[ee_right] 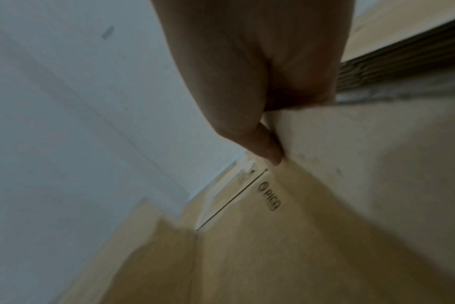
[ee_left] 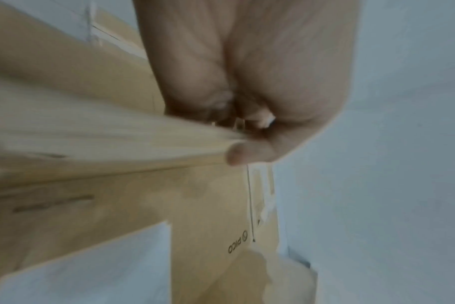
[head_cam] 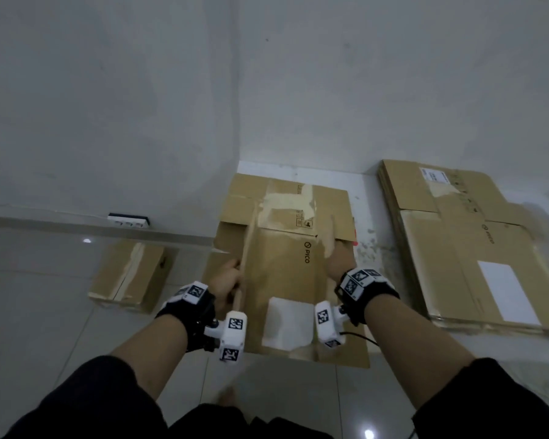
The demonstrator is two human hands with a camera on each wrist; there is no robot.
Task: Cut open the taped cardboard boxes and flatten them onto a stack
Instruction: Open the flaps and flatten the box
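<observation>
Dim, flat, cool-grey indoor light; source not visible. Two small bright glints on glossy floor tiles (head_cam: 87,240) in head view. Soft shadows beside flattened cardboard stack (head_cam: 463,248). Head view fairly sharp at centre, wide-angle bending toward edges. Both wrist views heavily blurred, smeared cardboard, soft PICO print (ee_right: 270,196) readable.

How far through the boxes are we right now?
Done: a stack of flattened boxes lies on the floor at right. In hand: the opened PICO box, left hand and right hand each gripping a side edge; it is not yet on the stack. Left: one taped box on the floor at left, uncut.
</observation>
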